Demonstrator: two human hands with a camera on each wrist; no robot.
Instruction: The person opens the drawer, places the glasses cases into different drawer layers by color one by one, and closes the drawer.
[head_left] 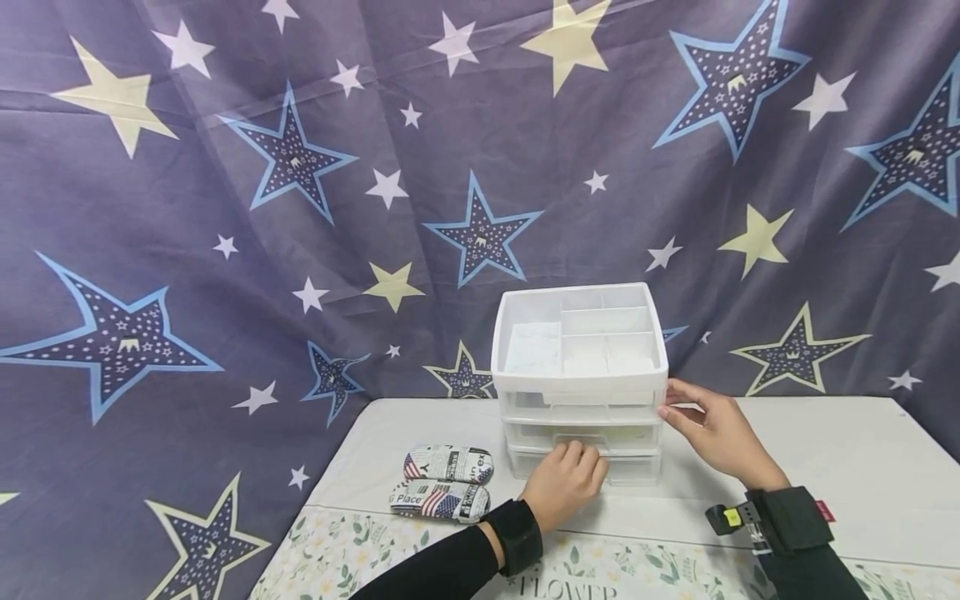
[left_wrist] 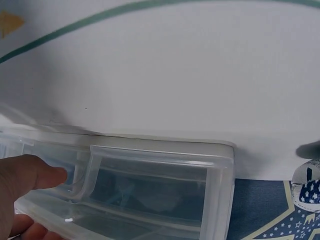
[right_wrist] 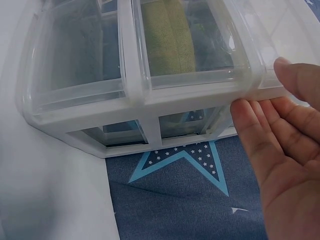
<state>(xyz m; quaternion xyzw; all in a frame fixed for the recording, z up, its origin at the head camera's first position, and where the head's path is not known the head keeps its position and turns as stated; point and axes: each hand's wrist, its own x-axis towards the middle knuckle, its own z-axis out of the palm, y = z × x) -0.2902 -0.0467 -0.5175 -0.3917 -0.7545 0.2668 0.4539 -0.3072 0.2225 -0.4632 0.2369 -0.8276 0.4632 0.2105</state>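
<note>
A white storage unit [head_left: 581, 382] with clear stacked drawers stands on the table, its top tray split into compartments. My left hand [head_left: 566, 482] is at the front of the lower drawers, its curled fingers gripping the drawer handle [head_left: 581, 437]. In the left wrist view the thumb [left_wrist: 42, 172] lies over the clear front, with other fingers below it. My right hand [head_left: 716, 433] holds the unit's right front corner, thumb in front and fingers along the side. An olive-green textured thing [right_wrist: 167, 40] shows inside the middle drawer in the right wrist view.
Two oblong bundles [head_left: 448, 464] with newspaper and flag print lie left of the unit. The white table [head_left: 825, 467] has a floral strip [head_left: 337, 542] along its front. Behind hangs a dark star-patterned cloth [head_left: 225, 208].
</note>
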